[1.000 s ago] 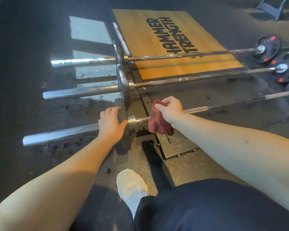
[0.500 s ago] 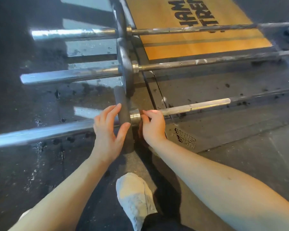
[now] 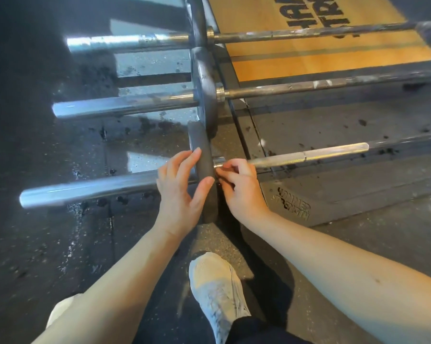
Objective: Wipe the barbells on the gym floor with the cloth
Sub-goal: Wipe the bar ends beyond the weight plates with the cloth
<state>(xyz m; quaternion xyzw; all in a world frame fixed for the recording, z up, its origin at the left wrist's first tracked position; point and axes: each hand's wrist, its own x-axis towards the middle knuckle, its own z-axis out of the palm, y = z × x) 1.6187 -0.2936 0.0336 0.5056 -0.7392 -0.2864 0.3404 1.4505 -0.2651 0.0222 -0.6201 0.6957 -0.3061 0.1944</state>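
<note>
Three barbells lie side by side on the dark gym floor. The nearest barbell (image 3: 97, 188) carries a dark plate (image 3: 204, 147) standing on edge. My left hand (image 3: 182, 192) rests on that plate with fingers straight and the thumb laid over its rim. My right hand (image 3: 239, 187) is curled at the collar just right of the plate, by the knurled shaft (image 3: 308, 156). The dark red cloth is almost wholly hidden under those fingers. The middle barbell (image 3: 125, 105) and the far barbell (image 3: 125, 42) lie beyond.
A wooden lifting platform (image 3: 308, 58) with black lettering lies behind, edged by a black rubber mat with a moulded logo (image 3: 293, 203). My white shoe (image 3: 216, 289) stands on the floor just behind the plate. Dark crumbs are scattered over the floor.
My right hand brought the cloth down from above the shaft to the collar beside the plate. My left hand loosened from gripping the plate to resting on it. The view moved closer.
</note>
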